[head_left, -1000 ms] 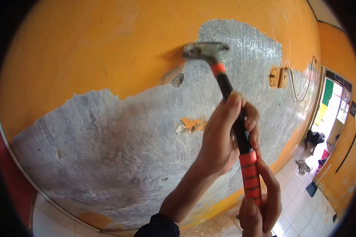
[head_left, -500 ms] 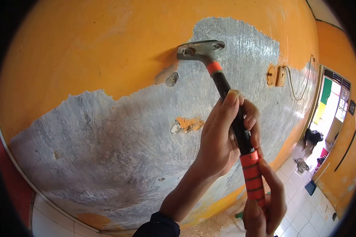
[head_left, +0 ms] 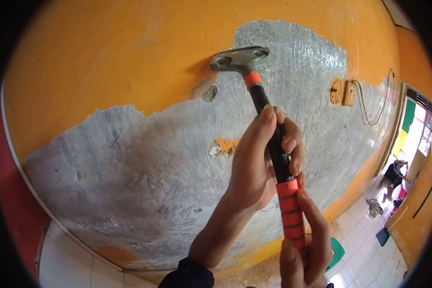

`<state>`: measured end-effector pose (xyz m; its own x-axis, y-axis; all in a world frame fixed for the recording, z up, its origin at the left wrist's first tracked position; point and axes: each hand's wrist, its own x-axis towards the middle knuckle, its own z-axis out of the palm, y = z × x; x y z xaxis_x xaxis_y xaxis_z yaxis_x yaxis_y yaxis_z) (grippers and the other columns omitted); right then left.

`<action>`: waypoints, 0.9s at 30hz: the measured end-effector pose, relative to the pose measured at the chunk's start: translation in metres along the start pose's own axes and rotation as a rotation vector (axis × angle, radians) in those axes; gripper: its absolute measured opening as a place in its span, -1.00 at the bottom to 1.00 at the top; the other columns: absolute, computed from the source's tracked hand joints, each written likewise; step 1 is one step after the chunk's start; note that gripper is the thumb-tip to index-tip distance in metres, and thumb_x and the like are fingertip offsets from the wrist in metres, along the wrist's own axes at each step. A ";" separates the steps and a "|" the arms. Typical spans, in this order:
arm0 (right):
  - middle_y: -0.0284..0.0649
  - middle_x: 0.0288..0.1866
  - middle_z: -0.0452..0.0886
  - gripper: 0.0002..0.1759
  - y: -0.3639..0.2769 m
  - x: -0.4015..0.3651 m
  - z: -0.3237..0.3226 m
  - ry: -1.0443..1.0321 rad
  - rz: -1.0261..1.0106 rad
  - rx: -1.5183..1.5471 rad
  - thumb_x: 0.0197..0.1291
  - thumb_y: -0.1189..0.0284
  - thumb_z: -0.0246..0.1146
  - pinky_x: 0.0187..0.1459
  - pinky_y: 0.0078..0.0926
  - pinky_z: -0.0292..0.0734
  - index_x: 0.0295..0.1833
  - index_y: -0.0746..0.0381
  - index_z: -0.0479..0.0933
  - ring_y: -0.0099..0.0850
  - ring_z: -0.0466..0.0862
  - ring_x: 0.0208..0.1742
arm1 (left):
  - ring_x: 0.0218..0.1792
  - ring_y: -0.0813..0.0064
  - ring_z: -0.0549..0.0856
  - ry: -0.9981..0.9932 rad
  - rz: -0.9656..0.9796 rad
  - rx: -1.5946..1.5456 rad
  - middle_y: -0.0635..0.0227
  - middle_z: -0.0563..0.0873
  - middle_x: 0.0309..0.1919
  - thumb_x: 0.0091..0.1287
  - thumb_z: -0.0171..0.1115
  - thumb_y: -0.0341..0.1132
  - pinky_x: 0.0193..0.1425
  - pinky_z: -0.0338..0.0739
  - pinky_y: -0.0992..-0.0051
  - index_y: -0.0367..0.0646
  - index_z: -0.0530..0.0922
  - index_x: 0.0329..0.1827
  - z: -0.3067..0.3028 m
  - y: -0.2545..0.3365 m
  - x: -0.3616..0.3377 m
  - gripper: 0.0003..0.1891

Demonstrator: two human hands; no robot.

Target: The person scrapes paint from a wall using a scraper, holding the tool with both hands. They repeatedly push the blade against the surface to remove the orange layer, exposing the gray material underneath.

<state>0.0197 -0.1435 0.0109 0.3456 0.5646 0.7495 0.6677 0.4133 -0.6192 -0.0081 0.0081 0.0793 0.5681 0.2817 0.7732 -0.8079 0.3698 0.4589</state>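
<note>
A long-handled wall scraper (head_left: 269, 129), with a wide metal head (head_left: 240, 58), black shaft and red-and-black grip, slants up to the wall. Its blade end lies at the border between orange paint (head_left: 105, 57) and the bare grey patch (head_left: 144, 168). My left hand (head_left: 259, 158) is wrapped around the black shaft, thumb along it. Lower down, my right hand (head_left: 307, 249) closes around the red grip (head_left: 290, 206). Just below the scraper head is a small hole (head_left: 209, 93) in the wall.
A switch box (head_left: 349, 93) with a hanging cable is on the wall at right. A green plastic object (head_left: 336, 253) stands on the tiled floor. Beyond are a crumpled cloth (head_left: 374, 207), a dustpan (head_left: 383, 236) and a person (head_left: 394, 174) low down near the bright doorway.
The scraper and both hands have shifted slightly left in view. The camera has turned a little, and more of the green object shows. The person by the doorway has changed posture.
</note>
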 end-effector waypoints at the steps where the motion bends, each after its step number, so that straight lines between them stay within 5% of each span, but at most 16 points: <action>1: 0.04 0.08 0.47 -0.37 0.003 0.003 0.000 -0.021 -0.030 0.005 0.25 0.39 0.04 -0.47 -0.70 0.25 0.39 0.46 0.13 -0.71 0.38 -0.53 | -0.59 0.56 0.50 0.028 -0.011 0.025 0.43 0.36 -0.49 0.53 -0.21 -0.04 -0.60 0.70 0.38 -0.06 0.33 -0.14 -0.002 -0.006 -0.003 -0.71; 8: 0.39 0.39 0.17 -0.37 0.014 0.018 -0.020 -0.168 -0.269 0.011 0.20 0.57 -0.02 -0.34 -0.63 0.45 0.37 0.61 0.06 -0.59 0.60 -0.34 | -0.58 0.56 0.49 0.086 -0.003 0.114 0.44 0.41 -0.47 0.53 -0.16 -0.02 -0.52 0.53 0.45 -0.02 0.29 -0.12 0.008 0.002 0.009 -0.73; 9: 0.40 0.36 0.22 -0.37 0.017 0.019 -0.028 -0.179 -0.341 -0.066 0.21 0.56 -0.02 -0.39 -0.61 0.49 0.35 0.64 0.05 -0.48 0.67 -0.35 | -0.57 0.57 0.49 0.136 -0.025 0.117 0.45 0.39 -0.48 0.53 -0.17 -0.02 -0.57 0.59 0.42 -0.04 0.31 -0.11 0.010 -0.004 0.005 -0.72; 14: 0.31 0.18 0.41 -0.29 0.048 0.007 -0.028 -0.237 -0.288 0.160 0.23 0.47 0.03 -0.61 -0.63 0.37 0.41 0.58 -0.05 -0.58 0.50 -0.63 | -0.56 0.57 0.51 0.261 -0.042 0.365 0.46 0.40 -0.46 0.52 -0.16 -0.05 -0.57 0.65 0.38 -0.07 0.32 -0.07 0.007 -0.011 -0.004 -0.72; 16: -0.07 -0.30 0.58 -0.24 0.059 -0.003 -0.023 -0.283 0.078 0.714 0.25 0.43 0.10 -0.55 -0.57 0.39 0.48 0.37 -0.07 -0.53 0.41 -0.65 | -0.54 0.56 0.54 0.250 -0.043 0.443 0.44 0.43 -0.43 0.52 -0.15 -0.07 -0.52 0.65 0.36 -0.10 0.32 0.03 0.008 -0.007 -0.005 -0.71; 17: -0.17 -0.36 0.52 -0.14 0.069 -0.006 -0.020 -0.394 0.061 0.867 0.29 0.39 0.07 -0.60 -0.58 0.33 0.51 0.28 -0.31 -0.59 0.39 -0.67 | -0.54 0.55 0.54 0.247 -0.018 0.522 0.44 0.44 -0.42 0.52 -0.15 -0.08 -0.50 0.66 0.34 -0.11 0.31 0.08 0.012 -0.006 -0.007 -0.69; 18: -0.21 -0.44 0.50 -0.14 0.067 -0.009 -0.011 -0.347 0.126 1.040 0.30 0.30 0.10 -0.66 -0.61 0.28 0.52 0.25 -0.26 -0.58 0.38 -0.70 | -0.54 0.55 0.55 0.243 -0.003 0.603 0.43 0.45 -0.42 0.52 -0.15 -0.08 -0.48 0.66 0.32 -0.13 0.30 0.14 0.015 -0.006 -0.008 -0.66; 20: -0.20 -0.43 0.48 -0.15 0.070 -0.011 0.001 -0.402 0.273 1.526 0.31 0.19 0.07 -0.70 -0.60 0.27 0.52 0.21 -0.26 -0.56 0.33 -0.74 | -0.57 0.55 0.54 0.267 0.065 0.620 0.40 0.46 -0.41 0.53 -0.17 -0.06 -0.52 0.64 0.34 -0.15 0.25 0.22 0.025 -0.007 -0.009 -0.61; 21: -0.20 -0.43 0.48 -0.15 0.073 -0.013 0.011 -0.396 0.293 1.534 0.31 0.19 0.07 -0.70 -0.60 0.27 0.52 0.21 -0.26 -0.56 0.33 -0.74 | -0.62 0.56 0.51 0.273 0.100 0.641 0.41 0.45 -0.44 0.53 -0.17 -0.05 -0.59 0.59 0.40 -0.15 0.26 0.21 0.027 -0.005 -0.009 -0.61; 23: -0.14 -0.25 0.49 -0.18 0.079 -0.013 0.029 -0.610 0.224 2.341 0.34 0.10 0.01 -0.74 -0.56 0.27 0.53 0.18 -0.22 -0.55 0.31 -0.73 | -0.72 0.59 0.43 0.356 0.182 0.824 0.44 0.42 -0.51 0.54 -0.19 -0.04 -0.72 0.48 0.51 -0.17 0.27 0.18 0.031 0.003 -0.007 -0.61; 26: -0.13 -0.16 0.46 -0.23 0.081 -0.011 0.034 -0.582 0.485 2.052 0.37 0.09 -0.06 -0.71 -0.54 0.33 0.52 0.21 -0.15 -0.54 0.34 -0.67 | -0.82 0.65 0.34 0.486 0.238 1.070 0.49 0.36 -0.63 0.54 -0.18 -0.08 -0.79 0.32 0.61 -0.20 0.30 0.10 0.030 0.011 -0.004 -0.65; 27: -0.18 -0.17 0.47 -0.32 0.076 -0.007 0.034 -0.573 0.460 1.883 0.39 0.22 -0.01 -0.57 -0.60 0.41 0.50 0.25 -0.04 -0.56 0.42 -0.53 | -0.81 0.68 0.33 0.562 0.218 1.213 0.50 0.35 -0.63 0.53 -0.15 -0.11 -0.78 0.30 0.62 -0.21 0.32 0.07 0.027 0.014 -0.005 -0.67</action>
<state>0.0456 -0.0912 -0.0496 -0.2056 0.7851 0.5843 -0.9073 0.0708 -0.4144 -0.0263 -0.0122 0.0934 0.1630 0.6627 0.7310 -0.3515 -0.6532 0.6706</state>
